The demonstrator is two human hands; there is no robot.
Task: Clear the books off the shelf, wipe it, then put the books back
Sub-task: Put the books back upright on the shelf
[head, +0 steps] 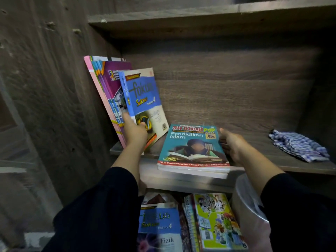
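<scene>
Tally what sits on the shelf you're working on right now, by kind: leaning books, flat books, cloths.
Leaning books, only those whose covers show: 3 (pink book, purple book, Fokus book)
Flat books: 1 sure (Pendidikan Islam book); pages below it may be more
Cloths: 1 (checked cloth)
Total: 5

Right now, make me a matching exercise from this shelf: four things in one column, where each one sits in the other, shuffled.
Things:
1. Fokus Sukses book
2. Strategi PdP book
3. checked cloth
4. Fizik book

Places:
A. flat at the shelf's front edge
B. below the shelf
C. leaning at the shelf's left end
D. crumpled at the shelf's right end

Pairs: 1-C, 2-A, 3-D, 4-B
</scene>
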